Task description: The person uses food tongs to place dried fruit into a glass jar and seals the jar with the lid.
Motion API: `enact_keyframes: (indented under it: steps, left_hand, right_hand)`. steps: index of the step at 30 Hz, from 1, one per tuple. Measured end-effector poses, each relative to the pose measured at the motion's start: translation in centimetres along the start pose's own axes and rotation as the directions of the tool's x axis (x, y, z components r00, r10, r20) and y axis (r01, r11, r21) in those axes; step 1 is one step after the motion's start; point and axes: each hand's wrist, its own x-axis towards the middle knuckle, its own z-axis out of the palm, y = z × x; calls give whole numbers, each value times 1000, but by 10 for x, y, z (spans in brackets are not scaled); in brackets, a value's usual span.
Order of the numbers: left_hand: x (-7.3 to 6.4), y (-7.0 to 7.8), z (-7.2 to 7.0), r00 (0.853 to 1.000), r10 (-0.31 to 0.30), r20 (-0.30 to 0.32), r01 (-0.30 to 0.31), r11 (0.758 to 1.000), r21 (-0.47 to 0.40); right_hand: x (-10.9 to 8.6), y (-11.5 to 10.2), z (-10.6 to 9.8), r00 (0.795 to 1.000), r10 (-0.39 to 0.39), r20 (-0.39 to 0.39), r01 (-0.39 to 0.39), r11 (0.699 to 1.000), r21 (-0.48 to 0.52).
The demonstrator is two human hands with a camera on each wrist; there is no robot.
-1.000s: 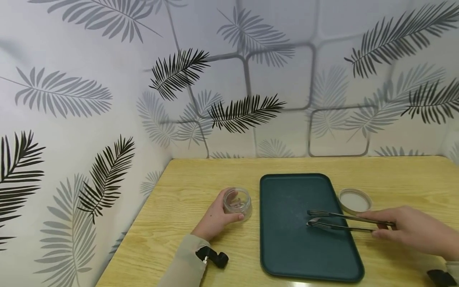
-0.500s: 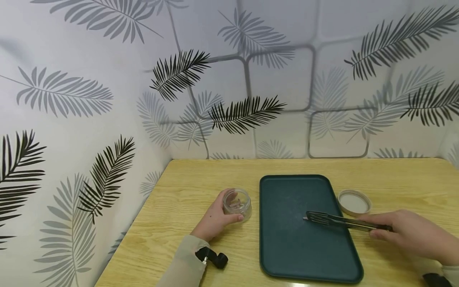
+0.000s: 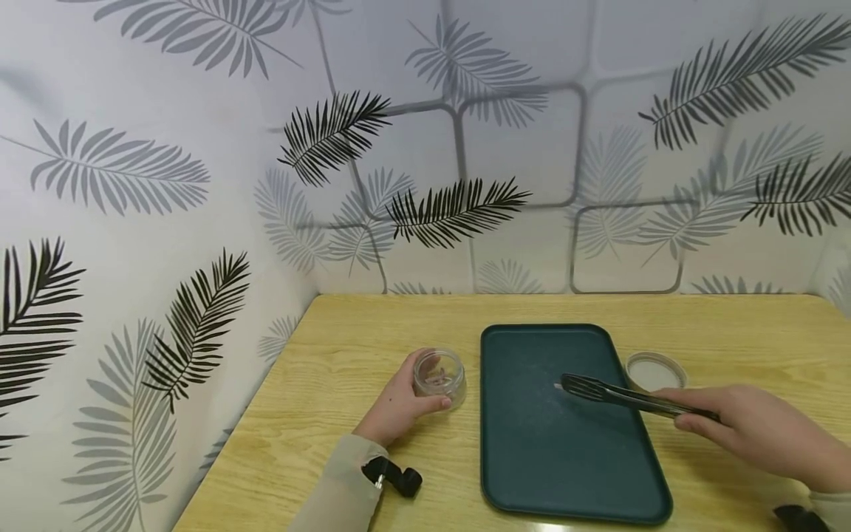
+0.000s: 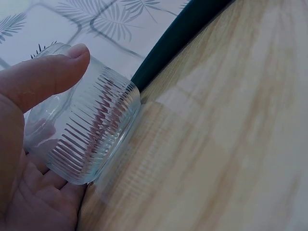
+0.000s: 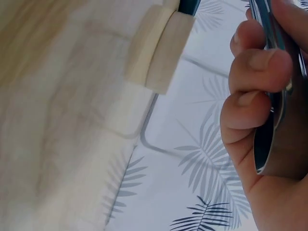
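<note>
My left hand point(image 3: 397, 408) holds a small clear glass jar point(image 3: 459, 393) upright on the table, left of the tray. Reddish bits show through the ribbed wall of the jar point(image 4: 91, 130) in the left wrist view. In my right hand point(image 3: 754, 428) is a pair of metal tongs point(image 3: 621, 397), its arms squeezed together. The tongs' tips are over the dark green tray point(image 3: 565, 465), with a small pale piece point(image 3: 558, 386) poking out from them; its kind is too small to tell. Curled fingers grip the tongs point(image 5: 288, 149) in the right wrist view.
A round lid point(image 3: 654, 372), pale inside and with a wood-like side, lies beyond the tongs at the tray's right edge. Light wood table point(image 3: 372, 325) surrounds the tray. Leaf-patterned walls point(image 3: 518, 244) stand behind and to the left.
The tongs' arms have come together from apart, and their tips have moved left and slightly away from me with the pale piece. My left hand and the jar have stayed in place.
</note>
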Motion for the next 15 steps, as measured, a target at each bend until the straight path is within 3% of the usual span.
enact_keyframes:
  steps: [10,15]
  left_hand:
    - [0,1,1,1000,-4,4,4,1000,9]
    - [0,0,0,1000,-2,-1,2,1000,21]
  right_hand:
    - [12,-25,-10,993,-73,-88,72,997,-10]
    - [22,-37,-11,975,-165,-152,162,986,-30]
